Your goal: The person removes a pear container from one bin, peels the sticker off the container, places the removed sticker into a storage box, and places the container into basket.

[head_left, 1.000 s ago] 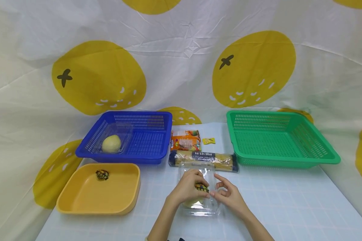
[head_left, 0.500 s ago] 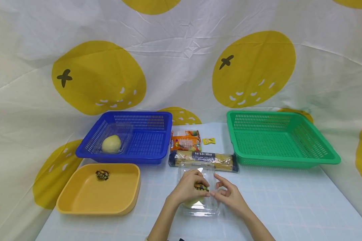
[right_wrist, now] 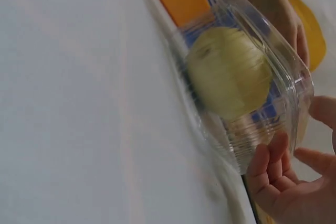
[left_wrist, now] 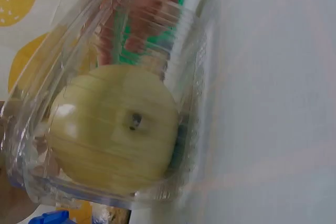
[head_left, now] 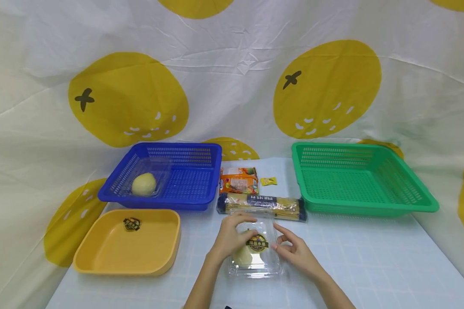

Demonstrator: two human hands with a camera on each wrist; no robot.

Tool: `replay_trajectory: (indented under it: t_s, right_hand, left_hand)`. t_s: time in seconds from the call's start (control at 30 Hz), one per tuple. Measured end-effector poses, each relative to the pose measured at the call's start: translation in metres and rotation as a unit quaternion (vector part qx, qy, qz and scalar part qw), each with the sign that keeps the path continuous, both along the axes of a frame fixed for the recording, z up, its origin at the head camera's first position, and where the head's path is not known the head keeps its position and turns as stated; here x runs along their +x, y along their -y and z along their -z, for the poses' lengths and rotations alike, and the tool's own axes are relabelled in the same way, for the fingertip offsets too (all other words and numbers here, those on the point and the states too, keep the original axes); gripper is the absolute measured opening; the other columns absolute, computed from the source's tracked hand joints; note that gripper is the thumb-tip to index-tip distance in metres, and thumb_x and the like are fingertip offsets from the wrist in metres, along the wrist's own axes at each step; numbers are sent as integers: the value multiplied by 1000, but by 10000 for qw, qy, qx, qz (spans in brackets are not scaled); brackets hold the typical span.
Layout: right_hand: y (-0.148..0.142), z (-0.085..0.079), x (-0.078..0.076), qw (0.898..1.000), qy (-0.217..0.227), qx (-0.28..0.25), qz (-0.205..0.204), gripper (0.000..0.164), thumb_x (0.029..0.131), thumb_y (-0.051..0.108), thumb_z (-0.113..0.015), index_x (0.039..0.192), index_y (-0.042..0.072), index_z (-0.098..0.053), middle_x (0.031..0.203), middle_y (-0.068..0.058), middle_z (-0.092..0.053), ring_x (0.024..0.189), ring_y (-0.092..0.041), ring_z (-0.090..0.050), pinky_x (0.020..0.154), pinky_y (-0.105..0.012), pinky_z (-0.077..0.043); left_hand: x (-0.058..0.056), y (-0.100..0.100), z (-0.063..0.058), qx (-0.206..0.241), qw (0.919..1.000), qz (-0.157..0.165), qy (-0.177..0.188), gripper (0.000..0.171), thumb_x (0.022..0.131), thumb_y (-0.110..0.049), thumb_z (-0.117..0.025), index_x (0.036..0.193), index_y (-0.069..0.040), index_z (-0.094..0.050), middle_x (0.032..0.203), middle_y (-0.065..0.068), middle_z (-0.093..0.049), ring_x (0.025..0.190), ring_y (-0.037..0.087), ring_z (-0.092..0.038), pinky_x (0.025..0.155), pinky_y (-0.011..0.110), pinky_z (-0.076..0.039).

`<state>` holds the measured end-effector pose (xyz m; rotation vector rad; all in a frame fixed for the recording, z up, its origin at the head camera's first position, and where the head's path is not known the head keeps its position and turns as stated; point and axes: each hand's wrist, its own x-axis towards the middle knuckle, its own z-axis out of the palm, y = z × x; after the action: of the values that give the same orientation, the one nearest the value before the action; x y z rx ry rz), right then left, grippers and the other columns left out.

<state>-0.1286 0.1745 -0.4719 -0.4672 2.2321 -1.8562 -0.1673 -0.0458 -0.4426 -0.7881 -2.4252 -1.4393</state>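
Note:
A clear plastic clamshell box [head_left: 268,262] stands on the table with its lid down. Inside lies a round, pale yellow-green fruit [left_wrist: 110,135], its dimpled end showing in the left wrist view. A round black-and-gold sticker [head_left: 257,243] is on the lid. My left hand [head_left: 232,237] rests over the lid's left side, thumb reaching towards the sticker, fingers spread near the far edge. Along the box's right edge, my right hand [head_left: 294,249] touches the side with index finger and thumb apart; its other fingers bend loosely against the wall in the right wrist view.
Behind the box lie a pasta pack [head_left: 270,205], an orange snack bag [head_left: 238,180] and a small yellow packet [head_left: 268,181]. A blue basket [head_left: 195,199] holds another boxed fruit. A yellow-orange tray [head_left: 127,253] holds a similar sticker [head_left: 132,224]. A green basket [head_left: 365,206] stands right.
My left hand has come off the sticker and shifted left and away, its fingers spreading, so the sticker now shows fully on the lid. My right hand has stayed at the box's right edge.

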Motion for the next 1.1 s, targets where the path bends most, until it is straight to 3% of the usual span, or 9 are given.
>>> replay_trajectory:
  t_s: [0.13,0.27,0.4,0.57,0.7,0.9,1.1]
  right_hand:
    - [0,0,8,9996,235,43,-137,72,90,11,-63,146,-3,-21,86,-8,-51,52,-4,-50,52,-21,-48]
    - [-2,1,16,9970,290,-141,-699,91,84,6,-69,149,-1,-6,86,-10,-51,57,-6,-56,54,-26,-52]
    - [-4,0,22,9939,410,61,-1020,106,79,8,-74,150,6,5,92,-13,-50,70,-12,-62,59,-29,-54]
    - [-7,0,21,9917,473,15,-1198,103,81,9,-72,150,6,4,94,-16,-53,75,-16,-65,64,-33,-56]
    - [-15,2,16,9900,361,-249,-1338,95,83,5,-69,148,-2,-2,89,-13,-54,71,-12,-64,63,-33,-56]
    - [-26,2,8,9946,461,-368,-860,76,87,2,-62,144,-12,-14,91,-11,-53,66,-10,-60,62,-32,-55]
    - [-27,1,1,9972,568,-461,-177,68,88,1,-59,141,-16,-19,96,-15,-54,71,-12,-61,66,-31,-55]
  left_hand:
    - [-7,9,4,-43,9985,-483,-242,35,67,-6,-82,100,-4,-71,111,12,-65,110,30,-54,95,52,-41]
    - [-15,18,5,-199,9983,-543,61,47,69,-12,-81,112,-4,-66,122,18,-59,117,35,-50,96,58,-37]
    - [-22,25,9,-100,9975,-370,586,56,72,-17,-81,122,-3,-60,128,17,-56,122,36,-47,99,56,-37]
    - [-23,30,15,360,9925,-152,1161,60,75,-17,-79,127,0,-55,132,16,-54,125,37,-44,97,50,-42]
    - [-20,35,15,494,9904,-310,1254,55,75,-17,-78,124,-1,-58,128,16,-57,120,35,-49,93,49,-45]
    - [-8,48,16,430,9882,-694,1294,47,75,-18,-78,117,-4,-63,118,13,-62,107,33,-56,89,48,-46]
    - [2,58,14,124,9868,-890,1345,53,73,-23,-79,120,-6,-62,114,13,-61,89,22,-54,78,36,-46]
